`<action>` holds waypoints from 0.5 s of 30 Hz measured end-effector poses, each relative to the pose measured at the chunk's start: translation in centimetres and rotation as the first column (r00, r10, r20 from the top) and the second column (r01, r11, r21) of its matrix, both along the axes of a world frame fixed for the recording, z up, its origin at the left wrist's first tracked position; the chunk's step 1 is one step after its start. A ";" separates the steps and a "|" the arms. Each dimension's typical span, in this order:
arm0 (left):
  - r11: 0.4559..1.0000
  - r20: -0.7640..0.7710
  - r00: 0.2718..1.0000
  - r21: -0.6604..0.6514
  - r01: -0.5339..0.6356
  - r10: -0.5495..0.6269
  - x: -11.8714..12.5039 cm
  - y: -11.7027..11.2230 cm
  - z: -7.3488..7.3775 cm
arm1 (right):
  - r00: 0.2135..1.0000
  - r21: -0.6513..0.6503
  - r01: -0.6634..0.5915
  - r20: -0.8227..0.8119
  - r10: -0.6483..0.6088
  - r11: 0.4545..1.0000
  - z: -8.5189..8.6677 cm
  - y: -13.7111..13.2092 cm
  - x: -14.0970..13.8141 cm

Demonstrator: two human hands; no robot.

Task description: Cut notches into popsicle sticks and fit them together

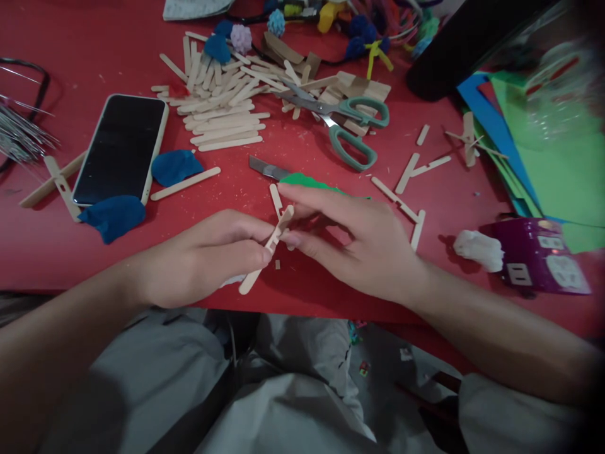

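Note:
Between my hands, above the table's front edge, is a notched wooden craft stick [254, 277], held at a slant. My left hand [203, 255] pinches it between thumb and fingers near its middle. At its upper end the thumb and fingers of my right hand [354, 236] close in around the stick; a small pale piece seems to be at the fingertips. Just beyond my right hand lies a craft knife [269, 169] with a green handle, its blade bared to the left. Another notched stick [276, 198] lies behind the held one, and a tiny wood chip [278, 265] is below.
A phone [123, 148] and blue scraps [177, 167] lie left. Behind are piled craft sticks [227, 107] and green-handled scissors [352, 120]. To the right are cut sticks [401, 198], a purple power strip [539, 255], coloured paper [558, 151] and a black cylinder [458, 50].

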State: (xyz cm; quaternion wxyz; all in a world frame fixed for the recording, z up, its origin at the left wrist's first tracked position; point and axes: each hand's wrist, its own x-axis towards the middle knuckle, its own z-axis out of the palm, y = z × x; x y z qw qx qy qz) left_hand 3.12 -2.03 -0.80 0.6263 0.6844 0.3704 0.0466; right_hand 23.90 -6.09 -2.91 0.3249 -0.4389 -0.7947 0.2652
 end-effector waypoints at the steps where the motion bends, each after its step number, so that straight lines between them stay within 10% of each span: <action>1: 1.000 0.007 1.000 -0.015 0.006 -0.006 0.0 0.0 0.1 | 0.997 -0.099 -0.008 -0.072 0.001 0.995 0.0 0.1 0.0; 6: 0.998 0.028 0.999 -0.058 -0.028 0.030 -0.2 0.3 0.2 | 0.954 -0.384 -0.005 -0.280 -0.111 0.923 0.1 0.6 0.0; 15: 0.917 0.120 0.933 0.181 -0.355 0.338 -1.2 0.7 0.9 | 0.926 -0.524 -0.002 -0.323 -0.197 0.852 1.0 0.6 0.0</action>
